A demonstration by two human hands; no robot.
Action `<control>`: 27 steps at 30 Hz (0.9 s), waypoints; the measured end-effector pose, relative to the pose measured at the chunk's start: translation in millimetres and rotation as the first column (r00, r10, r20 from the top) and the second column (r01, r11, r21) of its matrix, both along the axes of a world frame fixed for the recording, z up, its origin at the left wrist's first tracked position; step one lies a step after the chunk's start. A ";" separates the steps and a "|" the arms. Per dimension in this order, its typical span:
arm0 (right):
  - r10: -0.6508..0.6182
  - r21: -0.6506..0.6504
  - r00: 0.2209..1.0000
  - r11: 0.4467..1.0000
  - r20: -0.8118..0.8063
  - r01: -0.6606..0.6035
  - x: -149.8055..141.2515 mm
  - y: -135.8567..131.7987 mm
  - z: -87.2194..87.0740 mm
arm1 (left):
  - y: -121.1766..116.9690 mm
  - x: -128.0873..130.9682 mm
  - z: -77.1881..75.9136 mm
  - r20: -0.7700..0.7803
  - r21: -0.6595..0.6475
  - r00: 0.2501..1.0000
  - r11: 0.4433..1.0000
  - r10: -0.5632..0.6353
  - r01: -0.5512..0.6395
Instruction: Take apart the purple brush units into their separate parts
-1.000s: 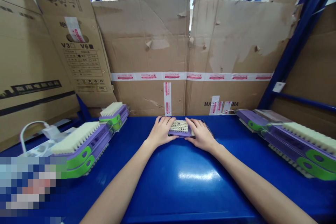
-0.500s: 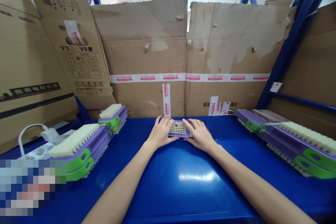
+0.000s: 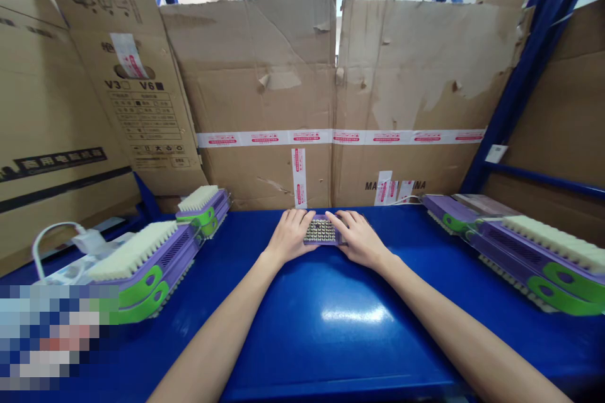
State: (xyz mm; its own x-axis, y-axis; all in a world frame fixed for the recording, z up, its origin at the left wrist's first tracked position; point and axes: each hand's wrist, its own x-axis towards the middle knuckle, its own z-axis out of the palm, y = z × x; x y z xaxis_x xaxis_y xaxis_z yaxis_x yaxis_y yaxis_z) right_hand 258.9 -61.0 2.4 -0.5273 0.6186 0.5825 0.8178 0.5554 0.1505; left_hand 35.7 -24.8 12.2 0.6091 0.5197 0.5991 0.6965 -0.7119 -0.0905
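At the back middle of the blue surface lies a purple brush (image 3: 322, 231) with rows of small pale and dark tufts facing up. My left hand (image 3: 289, 236) grips its left end, fingers over the far side and thumb along the near edge. Around the right end is my right hand (image 3: 358, 238), with its thumb reaching along the tufted top. Both hands cover the brush's ends, so its full length is hidden.
Stacked purple and green brushes with cream bristles stand at left (image 3: 142, 258) and right (image 3: 524, 252). A white charger plug (image 3: 92, 240) with a cable sits at the left. Cardboard panels (image 3: 265, 101) wall off the back, and a blue shelf post (image 3: 505, 69) rises on the right.
My hands keep their places around the brush. The fingers and the right thumb have shifted slightly, and the brush seems to lie a little flatter or turned. The view has moved a little.
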 end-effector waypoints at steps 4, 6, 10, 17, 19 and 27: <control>0.034 -0.065 0.998 0.997 -0.046 -0.037 1.2 -0.7 4.3 | 3.0 -1.3 -0.6 0.018 -0.002 0.998 0.998 -0.057 0.057; 0.047 -0.099 0.996 0.994 -0.073 -0.054 2.4 -0.9 6.6 | 4.4 -1.4 -0.6 0.021 0.004 0.996 0.996 -0.090 0.090; 0.080 -0.156 0.989 0.983 -0.121 -0.099 9.7 -0.5 8.8 | 9.4 -6.3 -1.2 0.012 0.018 0.992 0.992 -0.125 0.124; -0.186 -0.199 0.965 0.969 -0.185 0.149 29.1 2.5 4.0 | 20.4 -35.8 -2.7 0.035 0.053 0.998 0.997 0.059 -0.061; -0.267 -0.195 0.940 0.954 -0.215 0.226 27.6 2.3 3.3 | 21.6 -39.4 -3.3 0.042 0.069 0.995 0.993 0.096 -0.099; -0.305 -0.375 0.935 0.901 -0.181 0.221 9.7 0.3 -6.8 | 22.7 -26.2 -8.8 -0.003 0.137 0.999 0.989 0.048 -0.047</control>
State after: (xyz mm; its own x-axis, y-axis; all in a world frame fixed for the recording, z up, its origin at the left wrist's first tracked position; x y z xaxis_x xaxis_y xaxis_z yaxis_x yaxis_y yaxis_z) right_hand 268.6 -60.8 -4.4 -0.1950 0.8984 0.3935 0.9292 0.2976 -0.2191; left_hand 9.5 -2.1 3.4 0.5895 0.4614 0.6630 0.7281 -0.6589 -0.1889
